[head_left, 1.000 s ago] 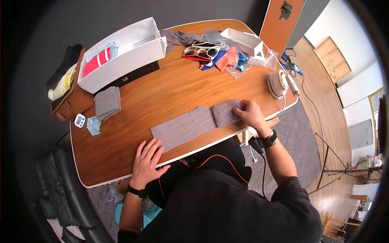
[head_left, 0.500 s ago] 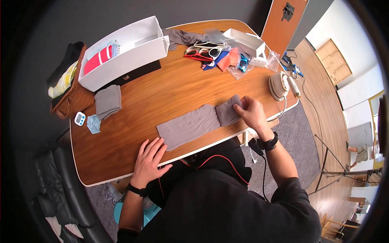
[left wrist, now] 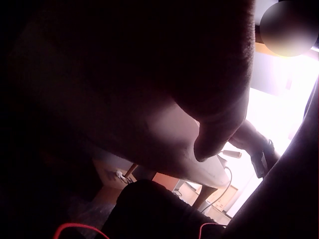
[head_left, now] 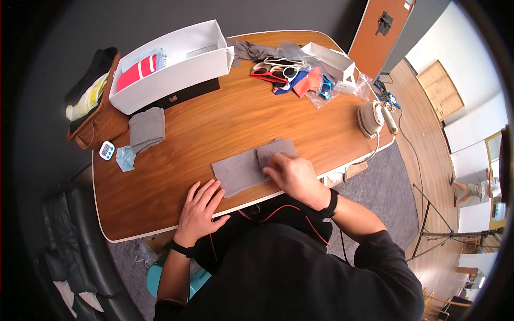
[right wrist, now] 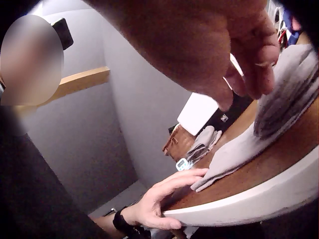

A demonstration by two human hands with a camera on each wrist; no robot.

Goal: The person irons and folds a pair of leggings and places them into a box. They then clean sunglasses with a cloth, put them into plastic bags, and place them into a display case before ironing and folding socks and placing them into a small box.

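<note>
A grey cloth [head_left: 239,169] lies as a long strip along the near edge of the table, its right end turned over into a thicker layer [right wrist: 285,94]. My right hand [head_left: 295,180] hovers over that turned-over part with fingers loosely bent. In the right wrist view its thumb and fingertips stand apart, right beside the fold, with no cloth between them. My left hand [head_left: 199,213] rests flat on the table edge, fingers spread and fairly straight, fingertips close to the strip's left end. The left wrist view is dark and shows mostly the underside of the hand [left wrist: 219,119].
At the back left stand a white box [head_left: 176,75] with folded clothes and a brown basket [head_left: 101,125]. Near them lie a folded grey cloth [head_left: 146,130], a blue cloth [head_left: 126,159] and a timer [head_left: 106,150]. Sunglasses [head_left: 270,75] and an iron [head_left: 370,119] are right.
My right hand has moved left, bringing the cloth's right end over onto the strip, which is now shorter. Its fingers have come off the cloth. The left hand has stayed nearly in place.
</note>
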